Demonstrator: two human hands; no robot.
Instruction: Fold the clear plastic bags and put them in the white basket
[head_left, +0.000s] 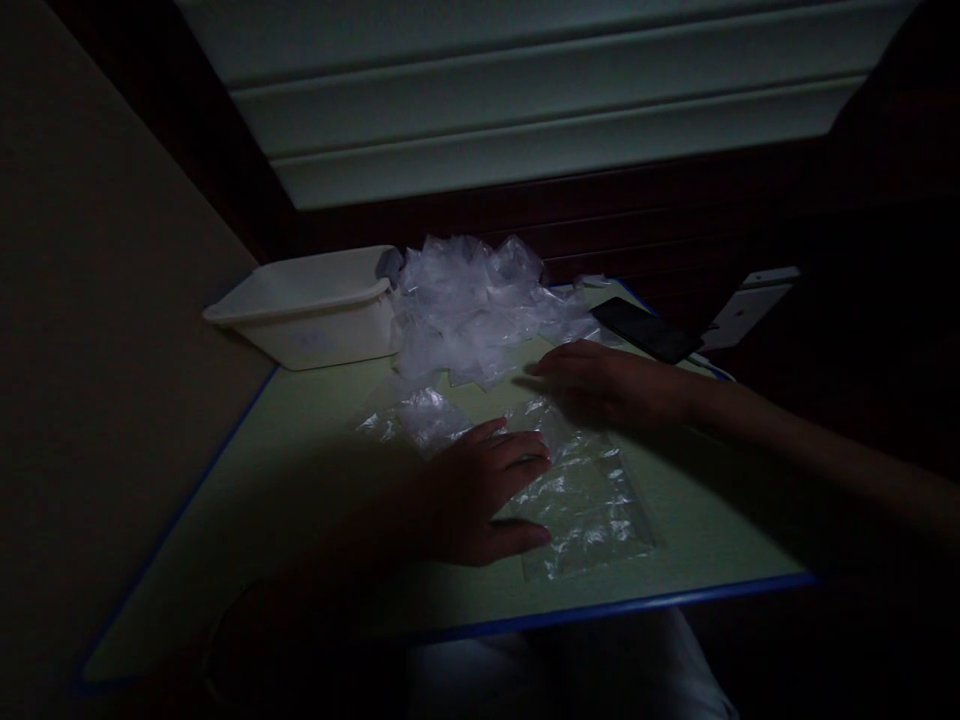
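A clear plastic bag (585,500) lies spread flat on the table near its front edge. My left hand (487,490) is over the bag's left side, fingers spread and pointing right; whether it presses on the plastic I cannot tell. Just beyond the bag's far end is my right hand (600,380), low over the table, its fingers stretched out to the left and nothing visible in them. A crumpled clear bag (427,415) lies left of the flat one, partly behind my left hand. Behind both hands rises a heap of clear plastic bags (472,300).
An off-white plastic bin (322,330) stands at the back left, beside the heap. A dark phone (645,328) lies at the right rear, with a white device (750,310) past it. The light green table (315,430) has a blue edge. A wall borders its left side. Lighting is dim.
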